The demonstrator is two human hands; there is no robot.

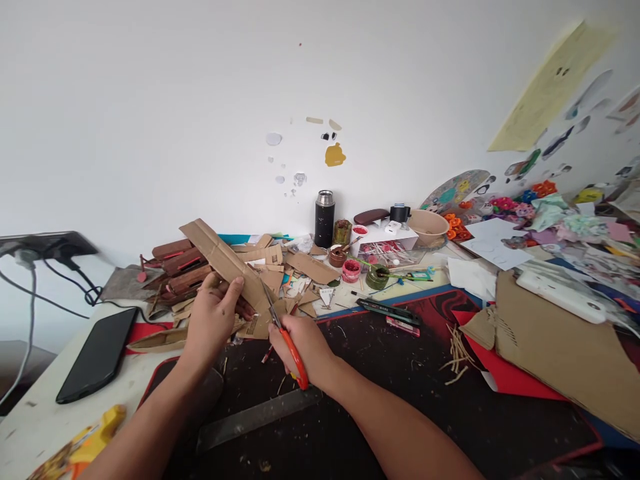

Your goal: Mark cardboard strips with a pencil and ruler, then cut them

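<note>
My left hand [213, 317] is closed on a long strip of brown cardboard [220, 250], thumb on top, and the strip slants up to the left. In my right hand [305, 343] is a pair of scissors [295, 357] with orange-red handles, the fingers wrapped round them. The scissors' blades meet the cardboard strip near its lower right end; how far they are apart is hard to see. Beneath my hands lies a dark desk mat [370, 387] with a clear ruler [255, 420] on it.
Cardboard scraps [305, 267] pile up behind my hands. Beyond them stand a black flask [325, 220] and paint jars [377, 277]. A utility knife [389, 311] lies right of centre, a large cardboard piece [565, 353] far right. At left are a phone [97, 357] and a yellow glue gun [95, 437].
</note>
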